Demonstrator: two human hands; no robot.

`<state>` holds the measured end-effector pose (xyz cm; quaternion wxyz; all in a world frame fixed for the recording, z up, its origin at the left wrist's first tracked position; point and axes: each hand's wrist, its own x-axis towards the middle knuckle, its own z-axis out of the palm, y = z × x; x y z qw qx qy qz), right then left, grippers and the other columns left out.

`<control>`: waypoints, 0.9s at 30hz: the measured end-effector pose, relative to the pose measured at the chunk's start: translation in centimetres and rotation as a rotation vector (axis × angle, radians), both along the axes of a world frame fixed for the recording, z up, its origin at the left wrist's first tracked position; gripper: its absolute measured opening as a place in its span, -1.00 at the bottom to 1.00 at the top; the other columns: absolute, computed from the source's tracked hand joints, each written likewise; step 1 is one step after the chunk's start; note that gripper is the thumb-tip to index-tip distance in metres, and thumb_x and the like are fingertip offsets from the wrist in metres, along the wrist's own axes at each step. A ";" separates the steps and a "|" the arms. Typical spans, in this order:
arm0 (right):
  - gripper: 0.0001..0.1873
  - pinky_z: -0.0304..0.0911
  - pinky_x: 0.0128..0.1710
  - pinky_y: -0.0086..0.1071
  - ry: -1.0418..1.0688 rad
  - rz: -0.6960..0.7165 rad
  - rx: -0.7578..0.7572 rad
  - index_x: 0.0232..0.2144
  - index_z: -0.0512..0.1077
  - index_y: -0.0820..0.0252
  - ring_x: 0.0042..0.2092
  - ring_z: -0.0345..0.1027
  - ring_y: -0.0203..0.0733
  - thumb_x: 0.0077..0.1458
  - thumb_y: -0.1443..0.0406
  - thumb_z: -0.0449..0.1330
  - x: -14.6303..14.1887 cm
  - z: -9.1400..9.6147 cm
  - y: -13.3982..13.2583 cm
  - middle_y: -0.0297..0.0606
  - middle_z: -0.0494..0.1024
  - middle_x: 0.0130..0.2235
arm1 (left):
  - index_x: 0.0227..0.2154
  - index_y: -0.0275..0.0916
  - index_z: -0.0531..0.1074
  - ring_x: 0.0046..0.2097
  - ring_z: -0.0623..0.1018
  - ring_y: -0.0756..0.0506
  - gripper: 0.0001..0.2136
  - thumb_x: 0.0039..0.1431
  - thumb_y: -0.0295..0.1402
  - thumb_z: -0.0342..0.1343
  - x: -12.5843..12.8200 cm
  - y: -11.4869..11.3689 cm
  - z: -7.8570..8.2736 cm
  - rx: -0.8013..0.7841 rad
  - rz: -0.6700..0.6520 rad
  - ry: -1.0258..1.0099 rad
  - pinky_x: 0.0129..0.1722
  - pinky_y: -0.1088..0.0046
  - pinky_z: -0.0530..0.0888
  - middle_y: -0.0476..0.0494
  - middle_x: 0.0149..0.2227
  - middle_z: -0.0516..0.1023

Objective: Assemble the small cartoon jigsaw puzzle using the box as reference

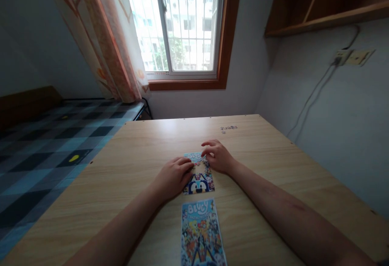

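A partly assembled jigsaw puzzle (199, 186) lies flat on the wooden table, with a blue dog face at its near end and bare wood showing through a gap in its middle. My left hand (176, 175) rests on its left edge, palm down, fingers stretched out. Over its upper right side is my right hand (218, 155), with fingers bent and spread apart; I see nothing held in them. Both hands cover part of the puzzle's sides. Nearer to me lies a printed Bluey picture sheet (202, 231), cut off by the lower frame edge.
Several small loose puzzle pieces (228, 128) lie near the far edge of the table (136, 152). A bed with a checked cover (100, 122) stands on the left, below a curtain (103, 35). A cable (313, 88) hangs along the right wall beneath a shelf (328, 17).
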<state>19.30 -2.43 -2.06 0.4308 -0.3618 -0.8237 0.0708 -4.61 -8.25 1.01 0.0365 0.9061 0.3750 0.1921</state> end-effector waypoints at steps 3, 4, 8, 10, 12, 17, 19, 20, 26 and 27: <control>-0.67 0.29 0.11 -0.13 0.011 -0.015 0.001 -0.46 0.63 0.07 0.01 0.41 -0.07 -0.04 0.56 0.18 0.0 0.0 0.1 -0.22 0.62 -0.08 | 0.00 -0.18 0.55 0.05 0.53 -0.22 -0.73 0.34 -0.33 0.04 -0.1 0.2 -0.1 0.007 -0.002 0.014 0.12 0.13 0.48 -0.20 0.03 0.59; -0.68 0.29 0.11 -0.14 0.013 -0.016 0.001 -0.46 0.63 0.07 0.01 0.41 -0.07 -0.03 0.56 0.18 0.0 0.0 0.2 -0.21 0.62 -0.08 | 0.01 -0.18 0.54 0.05 0.53 -0.22 -0.73 0.35 -0.32 0.04 -0.2 0.2 -0.2 0.008 -0.007 0.017 0.12 0.13 0.48 -0.20 0.03 0.59; -0.70 0.29 0.11 -0.15 0.012 -0.024 -0.008 -0.45 0.63 0.08 0.00 0.42 -0.08 -0.02 0.54 0.20 0.0 -0.2 0.4 -0.20 0.63 -0.09 | 0.01 -0.16 0.54 0.04 0.53 -0.21 -0.73 0.36 -0.31 0.03 -0.3 0.3 -0.3 0.019 -0.011 0.014 0.11 0.13 0.49 -0.20 0.03 0.58; -0.71 0.28 0.11 -0.15 0.014 -0.044 -0.030 -0.44 0.63 0.08 0.00 0.42 -0.08 0.00 0.53 0.21 0.2 -0.2 0.5 -0.21 0.63 -0.09 | 0.01 -0.16 0.54 0.06 0.52 -0.22 -0.73 0.35 -0.30 0.03 -0.3 0.3 -0.3 0.028 0.001 0.015 0.12 0.11 0.49 -0.21 0.05 0.57; -0.72 0.28 0.11 -0.16 0.023 -0.072 -0.057 -0.43 0.64 0.08 0.01 0.43 -0.09 0.01 0.52 0.20 0.4 -0.2 0.5 -0.21 0.63 -0.10 | 0.02 -0.18 0.53 0.10 0.50 -0.24 -0.72 0.35 -0.28 0.04 -0.3 0.3 -0.4 0.036 0.014 0.022 0.14 0.09 0.47 -0.24 0.10 0.54; -0.71 0.25 0.14 -0.16 0.043 -0.120 -0.097 -0.43 0.64 0.11 0.01 0.43 -0.09 0.02 0.52 0.18 0.8 -0.1 0.6 -0.20 0.63 -0.11 | 0.05 -0.16 0.54 0.13 0.48 -0.24 -0.69 0.37 -0.23 0.03 0.0 0.4 -0.4 0.036 0.002 0.052 0.19 0.07 0.44 -0.24 0.12 0.53; -0.71 0.25 0.14 -0.16 0.039 -0.128 -0.110 -0.43 0.64 0.11 0.00 0.43 -0.09 0.02 0.52 0.17 0.9 -0.1 0.7 -0.20 0.64 -0.13 | 0.06 -0.18 0.54 0.13 0.49 -0.24 -0.69 0.37 -0.23 0.03 0.1 0.4 -0.4 0.028 -0.010 0.048 0.19 0.06 0.43 -0.24 0.10 0.54; -0.72 0.25 0.14 -0.16 0.036 -0.131 -0.114 -0.43 0.64 0.11 0.00 0.43 -0.09 0.02 0.51 0.17 1.0 -0.1 0.7 -0.21 0.64 -0.13 | 0.06 -0.18 0.54 0.12 0.49 -0.23 -0.69 0.37 -0.24 0.03 0.2 0.4 -0.4 0.024 -0.016 0.042 0.18 0.06 0.44 -0.25 0.09 0.55; -0.72 0.25 0.12 -0.15 0.027 -0.152 -0.106 -0.44 0.64 0.11 -0.02 0.44 -0.08 0.00 0.51 0.17 1.1 -0.1 0.6 -0.21 0.64 -0.15 | 0.03 -0.19 0.54 0.10 0.51 -0.22 -0.71 0.36 -0.27 0.05 0.4 0.3 -0.1 0.010 -0.032 0.017 0.17 0.07 0.44 -0.25 0.05 0.56; -0.72 0.25 0.12 -0.15 0.025 -0.153 -0.104 -0.44 0.64 0.11 -0.02 0.44 -0.08 0.01 0.51 0.16 1.1 -0.1 0.6 -0.22 0.64 -0.15 | 0.02 -0.20 0.54 0.10 0.51 -0.22 -0.72 0.35 -0.27 0.05 0.4 0.2 -0.1 0.007 -0.032 0.016 0.17 0.08 0.44 -0.25 0.05 0.56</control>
